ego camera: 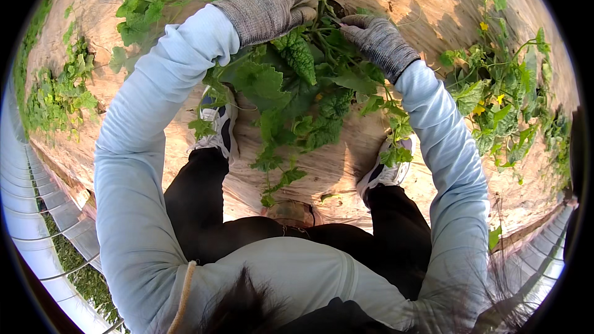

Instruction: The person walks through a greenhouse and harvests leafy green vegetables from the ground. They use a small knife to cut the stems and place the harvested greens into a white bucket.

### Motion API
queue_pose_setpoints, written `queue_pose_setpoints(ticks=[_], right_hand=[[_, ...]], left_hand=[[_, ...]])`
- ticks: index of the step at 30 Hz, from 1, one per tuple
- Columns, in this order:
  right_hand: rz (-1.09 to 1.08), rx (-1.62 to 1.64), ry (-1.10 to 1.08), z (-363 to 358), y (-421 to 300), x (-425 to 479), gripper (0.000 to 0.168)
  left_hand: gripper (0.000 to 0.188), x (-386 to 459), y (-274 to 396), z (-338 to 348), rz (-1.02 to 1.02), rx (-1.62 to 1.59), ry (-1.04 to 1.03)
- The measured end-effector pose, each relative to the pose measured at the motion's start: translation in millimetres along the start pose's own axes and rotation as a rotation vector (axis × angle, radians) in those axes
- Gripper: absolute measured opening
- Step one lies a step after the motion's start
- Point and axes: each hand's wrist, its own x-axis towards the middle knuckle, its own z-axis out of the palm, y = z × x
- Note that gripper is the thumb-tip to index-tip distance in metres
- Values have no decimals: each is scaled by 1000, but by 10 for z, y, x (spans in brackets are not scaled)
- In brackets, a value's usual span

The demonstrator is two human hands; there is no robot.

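A leafy vine plant (pixel 297 88) with crinkled green leaves spreads over the ground sheet between my shoes. At its upper part my left hand (pixel 274 11), in a grey knit glove, has its fingers curled against the stems; whether it grips one is hidden. To the right, my right hand (pixel 371 39), gloved alike, pinches a small, thin tool with a pinkish part at the fingertips, pointing at the stems. The tool's kind is too small to tell. A dark hole in the sheet shows between the hands, by the base of the stems.
More vines with yellow flowers (pixel 501 97) grow at the right, and further vines (pixel 134 14) stand at the left. A pale, wrinkled ground sheet (pixel 287 185) lies under my shoes (pixel 216 125). Curved greenhouse hoops and film show at the lower left rim.
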Motion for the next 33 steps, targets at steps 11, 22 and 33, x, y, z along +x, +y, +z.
queue_pose_setpoints(ticks=[11, 22, 33], right_hand=[[-161, -276, 94, 197, 42, -18, 45], [-151, -431, 48, 272, -120, 37, 41], [-136, -502, 44, 378, -301, 209, 28]], left_hand=[[43, 597, -115, 437, -126, 712, -308], [25, 131, -142, 534, -218, 517, 25], [20, 29, 15, 591, -133, 592, 112]])
